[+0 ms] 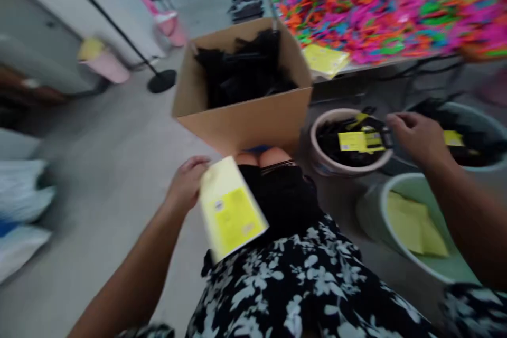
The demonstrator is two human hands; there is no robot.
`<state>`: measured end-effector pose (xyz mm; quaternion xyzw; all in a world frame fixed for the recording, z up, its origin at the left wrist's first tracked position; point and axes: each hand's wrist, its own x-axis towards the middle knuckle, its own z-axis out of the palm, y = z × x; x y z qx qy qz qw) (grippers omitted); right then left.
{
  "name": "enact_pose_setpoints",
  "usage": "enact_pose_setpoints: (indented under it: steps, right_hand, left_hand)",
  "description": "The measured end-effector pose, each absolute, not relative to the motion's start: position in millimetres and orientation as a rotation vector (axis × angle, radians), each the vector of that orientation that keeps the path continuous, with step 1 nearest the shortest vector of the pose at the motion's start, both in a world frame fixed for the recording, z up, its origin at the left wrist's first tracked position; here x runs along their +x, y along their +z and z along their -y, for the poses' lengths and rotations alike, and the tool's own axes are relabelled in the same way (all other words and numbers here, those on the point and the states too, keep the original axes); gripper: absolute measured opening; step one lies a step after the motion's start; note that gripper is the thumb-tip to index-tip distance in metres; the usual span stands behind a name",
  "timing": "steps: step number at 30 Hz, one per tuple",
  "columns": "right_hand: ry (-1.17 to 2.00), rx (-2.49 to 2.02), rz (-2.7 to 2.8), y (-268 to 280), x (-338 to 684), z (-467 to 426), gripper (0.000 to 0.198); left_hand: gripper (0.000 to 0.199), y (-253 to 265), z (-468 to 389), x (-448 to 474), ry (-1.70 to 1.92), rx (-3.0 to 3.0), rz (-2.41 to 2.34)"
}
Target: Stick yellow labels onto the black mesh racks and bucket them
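My left hand (188, 182) is closed on the edge of a pale yellow card (233, 211) with a brighter yellow printed panel, held tilted above my lap. To the right, my right hand (415, 134) has its fingers pinched together; blur hides what is between them. Just below its fingertips, a black item with a yellow tag (361, 141) lies over a pink-rimmed basket (322, 150) of black pieces. A large cardboard box (245, 121) in front of my knees holds a heap of black items (247, 74).
Pink, orange, green and blue pieces (380, 5) cover a table, with yellow cards (325, 60) at its edge. A green bucket (386, 211) contains yellow sheets (415, 224). Behind my right hand stands a pale blue tub (481, 111). A black pole base (161, 81) is on the floor.
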<state>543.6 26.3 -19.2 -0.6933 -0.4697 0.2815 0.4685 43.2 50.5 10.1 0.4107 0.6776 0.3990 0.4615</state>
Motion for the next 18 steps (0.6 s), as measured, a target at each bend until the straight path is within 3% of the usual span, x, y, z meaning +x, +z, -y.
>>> enact_pose_setpoints:
  steps: [4,6,8,13,18]
  right_hand:
    - [1.243,-1.299,1.448,-15.9,395.2,-0.3,0.048]
    - [1.203,-1.234,1.570,-13.5,339.2,8.7,0.072]
    - [1.122,-1.242,1.580,-14.5,307.5,5.0,0.080]
    - [1.280,-1.064,1.521,-12.5,294.7,-8.3,0.067]
    - [1.052,-1.071,1.718,-13.1,275.2,11.2,0.049]
  left_hand:
    - [0.022,8.1,-61.3,50.2,1.312,1.090,-1.588]
    - [0.017,13.4,-59.3,60.5,1.498,1.175,-1.449]
    - [0.017,19.4,-52.7,70.3,1.660,1.211,-1.336]
    - [0.034,18.0,-34.0,75.6,1.868,1.026,-1.249]
    - [0.046,-8.5,-9.4,70.7,1.583,0.561,-1.192]
